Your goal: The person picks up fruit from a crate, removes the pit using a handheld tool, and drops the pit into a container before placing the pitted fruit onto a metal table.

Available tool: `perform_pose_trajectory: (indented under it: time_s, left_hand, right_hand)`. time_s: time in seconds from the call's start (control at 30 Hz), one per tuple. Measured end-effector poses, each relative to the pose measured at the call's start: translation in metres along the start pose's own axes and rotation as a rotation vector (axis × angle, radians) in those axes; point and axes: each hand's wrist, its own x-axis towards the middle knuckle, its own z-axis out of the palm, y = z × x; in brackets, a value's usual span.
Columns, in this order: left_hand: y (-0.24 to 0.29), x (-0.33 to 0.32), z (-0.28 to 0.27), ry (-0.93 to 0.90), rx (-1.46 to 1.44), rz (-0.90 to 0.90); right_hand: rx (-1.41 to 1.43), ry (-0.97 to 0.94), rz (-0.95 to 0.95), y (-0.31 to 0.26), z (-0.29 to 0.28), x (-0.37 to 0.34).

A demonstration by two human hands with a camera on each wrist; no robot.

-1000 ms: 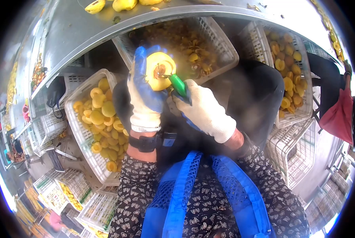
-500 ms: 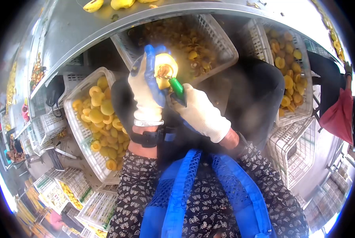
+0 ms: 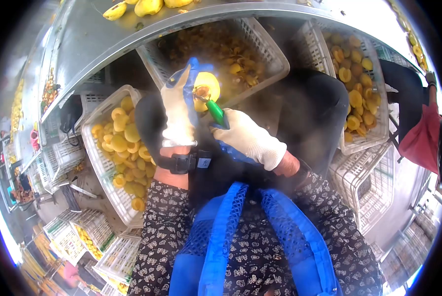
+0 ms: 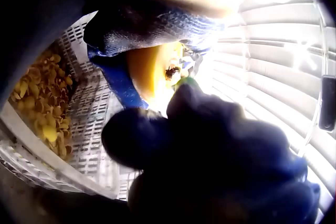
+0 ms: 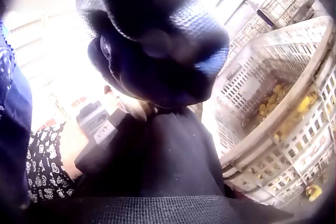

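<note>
My gloved left hand [image 3: 179,106] holds a yellow peach half [image 3: 212,84], its cut face turned toward the right. My gloved right hand [image 3: 250,135] grips the green handle [image 3: 215,112] of a small pitting tool. The tool's metal end sits at the brown pit area in the middle of the cut face. In the left wrist view, blue glove fingers wrap the peach half [image 4: 144,69] from above, and the dark right hand comes up from below. The right wrist view shows the curled right glove [image 5: 157,40]; the tool is hidden there.
Beneath the hands stands a white crate [image 3: 280,64] of pits and scraps. Crates of peach halves flank the legs, one left [image 3: 95,148] and one right [image 3: 379,133]. A metal table [image 3: 82,54] bearing yellow fruit edges the front. Another person [image 3: 423,133] is at the right.
The peach half tilted away to the right, then its cut face turned back partly into sight. The right hand shifted slightly left, with the tool staying at the peach's middle.
</note>
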Motion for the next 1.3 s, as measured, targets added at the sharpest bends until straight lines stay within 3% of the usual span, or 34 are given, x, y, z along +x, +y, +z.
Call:
perform_pose_trajectory:
  time_s: [0.07,0.17,0.2,0.3,0.33,0.43,0.47,0.57,0.6,0.73,0.83,0.93,1.1,1.13,1.23,1.3]
  left_hand:
    - [0.002,0.000,-0.001,0.015,-0.012,-0.004]
    - [0.008,-0.004,-0.005,-0.093,-0.015,-0.065]
    - [0.003,-0.001,-0.008,-0.148,0.143,0.057]
    - [0.006,0.003,-0.003,-0.145,0.074,-0.086]
    - [0.010,0.002,0.000,-0.127,0.051,-0.211]
    - [0.013,-0.003,0.000,-0.230,0.049,-0.145]
    - [0.032,-0.010,0.010,-0.201,-0.072,-0.313]
    - [0.012,0.002,0.001,-0.271,0.048,-0.177]
    - [0.011,0.000,0.001,-0.254,0.079,-0.149]
    - [0.012,0.001,0.005,-0.272,0.253,-0.163]
    - [0.018,-0.004,0.005,-0.328,0.200,-0.132]
    - [0.010,-0.001,0.007,-0.219,0.161,-0.041]
    - [0.013,-0.003,0.015,-0.070,-0.001,-0.005]
    - [-0.007,0.007,0.010,-0.007,-0.074,0.076]
    - [-0.001,0.006,0.012,0.081,-0.149,0.148]
    - [0.009,0.006,0.010,0.155,-0.325,-0.069]
  right_hand:
    - [0.056,0.014,-0.085,0.003,0.006,0.004]
    - [0.680,-0.331,0.161,-0.008,-0.010,-0.011]
    - [0.720,-0.390,0.201,-0.011,-0.018,-0.016]
    - [0.705,-0.354,0.224,-0.008,-0.016,-0.020]
    - [0.546,-0.274,0.179,-0.013,-0.011,-0.023]
    - [0.858,-0.466,0.257,0.005,-0.019,-0.021]
    - [0.978,-0.559,0.264,0.008,-0.021,-0.023]
    - [1.248,-0.712,0.290,0.018,-0.021,-0.020]
    - [1.232,-0.655,0.296,0.011,-0.020,-0.024]
    - [1.285,-0.739,0.314,0.022,-0.019,-0.020]
    - [1.591,-0.791,0.275,0.041,-0.005,-0.023]
    - [1.757,-1.007,0.099,0.054,0.006,-0.010]
    - [1.923,-1.022,0.042,0.044,0.018,-0.004]
    - [1.947,-1.022,0.029,0.043,0.020,-0.003]
    - [1.957,-1.090,-0.032,0.042,0.027,0.004]
    - [1.934,-1.191,-0.077,0.040,0.030,0.007]
